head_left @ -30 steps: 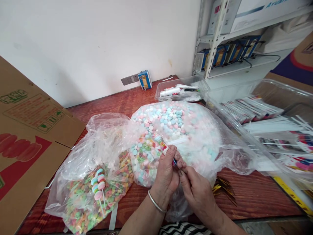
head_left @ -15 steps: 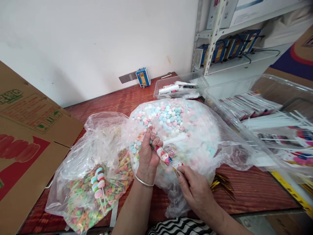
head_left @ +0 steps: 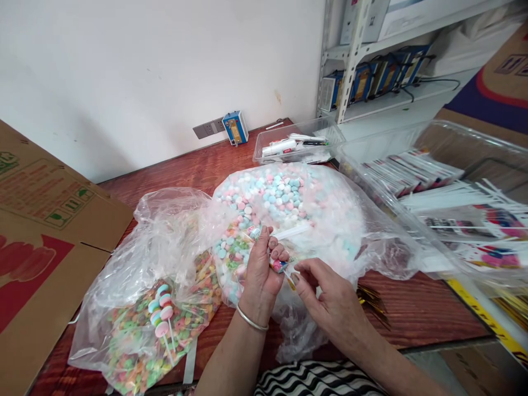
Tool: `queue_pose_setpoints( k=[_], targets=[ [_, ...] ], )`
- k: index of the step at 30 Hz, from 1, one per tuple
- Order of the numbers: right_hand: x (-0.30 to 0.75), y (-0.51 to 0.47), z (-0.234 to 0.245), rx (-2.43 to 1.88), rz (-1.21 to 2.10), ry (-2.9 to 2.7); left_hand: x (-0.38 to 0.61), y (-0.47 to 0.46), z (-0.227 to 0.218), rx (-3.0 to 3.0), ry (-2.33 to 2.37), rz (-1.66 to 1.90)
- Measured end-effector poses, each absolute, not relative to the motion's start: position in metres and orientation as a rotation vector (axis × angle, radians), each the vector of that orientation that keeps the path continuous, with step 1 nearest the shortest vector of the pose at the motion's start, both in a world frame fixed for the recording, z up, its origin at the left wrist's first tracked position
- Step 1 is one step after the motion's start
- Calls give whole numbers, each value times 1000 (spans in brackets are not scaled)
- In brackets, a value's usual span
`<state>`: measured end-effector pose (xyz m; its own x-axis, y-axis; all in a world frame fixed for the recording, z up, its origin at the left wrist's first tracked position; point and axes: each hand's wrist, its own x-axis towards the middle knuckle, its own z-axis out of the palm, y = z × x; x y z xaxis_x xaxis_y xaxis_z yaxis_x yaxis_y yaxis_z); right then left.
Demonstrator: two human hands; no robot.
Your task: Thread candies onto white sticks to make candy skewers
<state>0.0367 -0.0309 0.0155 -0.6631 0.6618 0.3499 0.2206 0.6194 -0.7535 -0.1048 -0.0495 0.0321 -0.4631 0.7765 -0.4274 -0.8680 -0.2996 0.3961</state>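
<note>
My left hand [head_left: 260,265], with a silver bangle on its wrist, is closed round a candy stick in a printed clear wrapper [head_left: 279,265]; its white stick [head_left: 293,231] pokes out toward the upper right. My right hand [head_left: 325,294] pinches the wrapper's lower end between thumb and forefinger. Both hands hover over a big clear bag of pastel pink, blue and white candies [head_left: 289,203]. To the left, a second clear bag holds small multicoloured candies [head_left: 136,324], and a finished stick of stacked candies [head_left: 161,316] lies on it.
A flattened cardboard box [head_left: 45,231] leans at the left. A clear bin of printed wrappers and white sticks [head_left: 449,203] fills the right. A small clear tray with pens [head_left: 297,146] sits at the back. Gold twist ties [head_left: 371,302] lie on the red wooden table [head_left: 177,170].
My left hand swung out over the pastel bag and back toward me, turning the wrapped stick. My right hand now pinches the wrapper's lower tip. The view has drifted slightly right.
</note>
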Motion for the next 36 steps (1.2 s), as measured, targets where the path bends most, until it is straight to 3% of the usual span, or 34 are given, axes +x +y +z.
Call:
queue_pose_setpoints(
  k=[6, 10, 13, 17, 19, 36],
  targets=[
    [31, -25, 19, -614, 395, -2408, -96, -51, 32, -138, 810, 1865],
    [30, -26, 16, -546, 252, -2419, -94, -53, 31, -125, 819, 1840],
    [29, -27, 13, -612, 470, -2327, -94, -53, 29, -151, 808, 1825],
    [26, -26, 9, -873, 1194, -1989, -93, -58, 27, -145, 815, 1759],
    [23, -24, 6, -947, 1402, -1829, -92, -66, 25, -67, 856, 1723],
    [16, -17, -6, -925, 1711, -1778, -85, -89, 5, 329, 1575, 1529]
  ],
)
